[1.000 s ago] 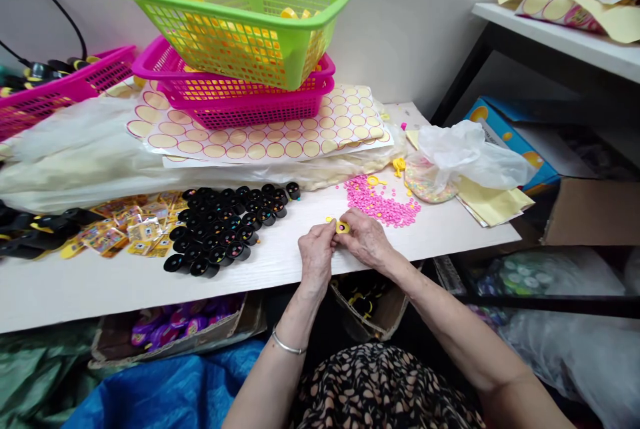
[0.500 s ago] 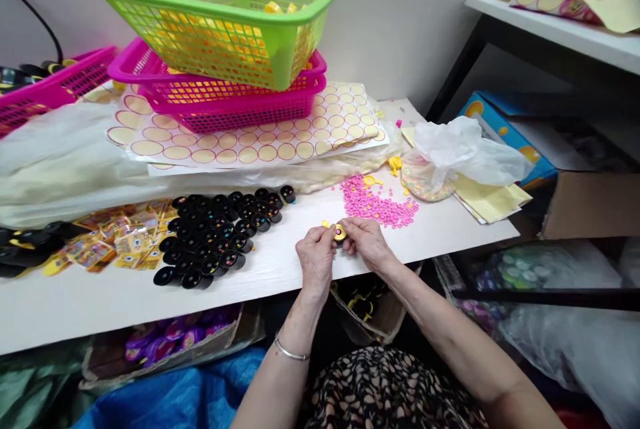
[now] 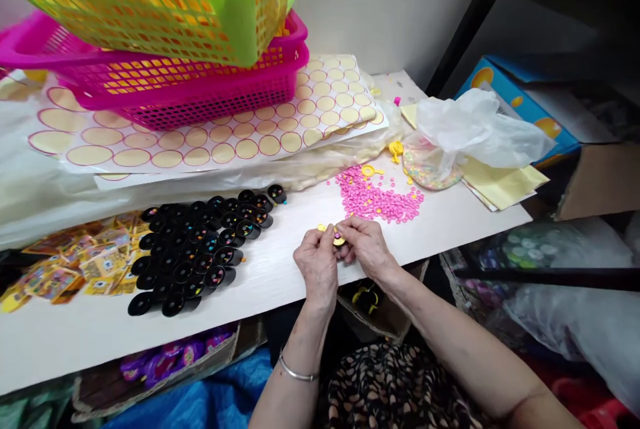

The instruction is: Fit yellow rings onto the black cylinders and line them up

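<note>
Just over the front edge of the white table, my two hands meet around a small round yellow-and-black piece with a pink dot at its middle. My left hand pinches it from the left, thumb on top. From the other side my right hand grips it with closed fingers, which hide much of it. Behind my hands lies a loose heap of tiny pink beads. To the left stand several black round cups with small coloured bits inside.
Pink and green baskets of yellow parts are stacked on sticker sheets. Shiny printed packets lie left. A plastic bag of beads and yellow paper lie right. Beneath the table edge is a box of black-and-yellow parts.
The view has shifted closer and tilted, so the baskets sit larger and further left. My hands stay together on the round piece, which has turned slightly and is more covered by fingers.
</note>
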Action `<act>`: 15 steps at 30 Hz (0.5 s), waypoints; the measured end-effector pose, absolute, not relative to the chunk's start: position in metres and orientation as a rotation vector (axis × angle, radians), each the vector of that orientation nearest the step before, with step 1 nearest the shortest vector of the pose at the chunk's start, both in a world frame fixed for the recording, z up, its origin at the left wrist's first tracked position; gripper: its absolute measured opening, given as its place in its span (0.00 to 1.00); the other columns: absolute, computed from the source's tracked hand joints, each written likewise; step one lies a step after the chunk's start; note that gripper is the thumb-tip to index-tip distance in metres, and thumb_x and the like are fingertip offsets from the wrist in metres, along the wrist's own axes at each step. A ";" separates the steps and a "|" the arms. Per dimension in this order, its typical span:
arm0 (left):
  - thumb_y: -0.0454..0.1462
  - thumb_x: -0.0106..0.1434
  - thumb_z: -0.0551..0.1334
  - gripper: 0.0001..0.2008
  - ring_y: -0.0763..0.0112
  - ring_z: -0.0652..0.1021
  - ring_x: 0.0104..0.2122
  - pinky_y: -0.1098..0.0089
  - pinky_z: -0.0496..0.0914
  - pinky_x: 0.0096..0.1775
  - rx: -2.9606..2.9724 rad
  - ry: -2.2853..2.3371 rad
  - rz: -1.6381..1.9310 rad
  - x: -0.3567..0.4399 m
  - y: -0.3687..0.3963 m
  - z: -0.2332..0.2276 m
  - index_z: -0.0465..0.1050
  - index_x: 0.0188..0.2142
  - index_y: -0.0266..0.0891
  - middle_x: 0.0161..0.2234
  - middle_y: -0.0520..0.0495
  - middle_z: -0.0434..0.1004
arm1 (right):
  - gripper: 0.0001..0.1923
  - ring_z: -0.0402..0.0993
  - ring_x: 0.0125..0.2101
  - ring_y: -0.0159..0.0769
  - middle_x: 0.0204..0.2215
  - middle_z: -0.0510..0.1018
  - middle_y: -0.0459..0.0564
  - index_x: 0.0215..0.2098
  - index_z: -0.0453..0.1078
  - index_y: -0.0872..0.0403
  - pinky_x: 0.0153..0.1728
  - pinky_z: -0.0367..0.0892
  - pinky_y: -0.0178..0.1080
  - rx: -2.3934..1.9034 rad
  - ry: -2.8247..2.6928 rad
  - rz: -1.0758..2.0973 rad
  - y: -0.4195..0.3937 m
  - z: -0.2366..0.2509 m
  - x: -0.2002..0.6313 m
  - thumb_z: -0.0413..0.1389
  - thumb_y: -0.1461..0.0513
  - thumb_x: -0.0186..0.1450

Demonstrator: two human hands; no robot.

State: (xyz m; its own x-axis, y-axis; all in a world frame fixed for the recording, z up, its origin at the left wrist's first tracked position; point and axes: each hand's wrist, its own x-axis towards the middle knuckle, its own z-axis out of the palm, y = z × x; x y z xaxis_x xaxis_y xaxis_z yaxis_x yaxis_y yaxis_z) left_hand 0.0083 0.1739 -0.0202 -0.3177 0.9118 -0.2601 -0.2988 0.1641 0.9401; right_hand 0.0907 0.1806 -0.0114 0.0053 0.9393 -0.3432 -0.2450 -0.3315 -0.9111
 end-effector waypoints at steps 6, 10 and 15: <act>0.43 0.49 0.65 0.15 0.81 0.62 0.12 0.77 0.57 0.15 0.629 1.298 1.334 0.005 0.175 -0.021 0.67 0.21 0.34 0.12 0.58 0.61 | 0.12 0.62 0.09 0.26 0.10 0.68 0.41 0.25 0.65 0.56 0.09 0.56 0.27 -1.300 -0.812 1.509 0.180 -0.014 0.087 0.55 0.55 0.56; 0.45 0.52 0.63 0.15 0.78 0.68 0.19 0.76 0.63 0.23 0.891 1.299 1.317 -0.002 0.168 -0.022 0.71 0.24 0.34 0.19 0.54 0.66 | 0.13 0.61 0.10 0.25 0.11 0.68 0.39 0.26 0.62 0.55 0.11 0.58 0.28 -1.223 -0.840 1.491 0.177 -0.023 0.088 0.54 0.53 0.57; 0.39 0.45 0.69 0.16 0.75 0.70 0.32 0.75 0.66 0.34 1.229 1.189 1.293 -0.010 0.158 -0.018 0.76 0.35 0.37 0.33 0.49 0.69 | 0.11 0.67 0.19 0.26 0.20 0.70 0.41 0.25 0.61 0.55 0.19 0.64 0.29 -1.030 -0.672 1.576 0.166 -0.019 0.093 0.60 0.59 0.51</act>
State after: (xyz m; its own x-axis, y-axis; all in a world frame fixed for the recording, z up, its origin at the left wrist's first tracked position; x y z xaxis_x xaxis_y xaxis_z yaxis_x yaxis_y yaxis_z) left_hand -0.0103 0.1578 -0.0182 -0.0350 0.9971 0.0672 -0.0162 -0.0678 0.9976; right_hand 0.0928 0.1655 -0.0185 -0.0394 0.9622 -0.2694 -0.4721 -0.2555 -0.8437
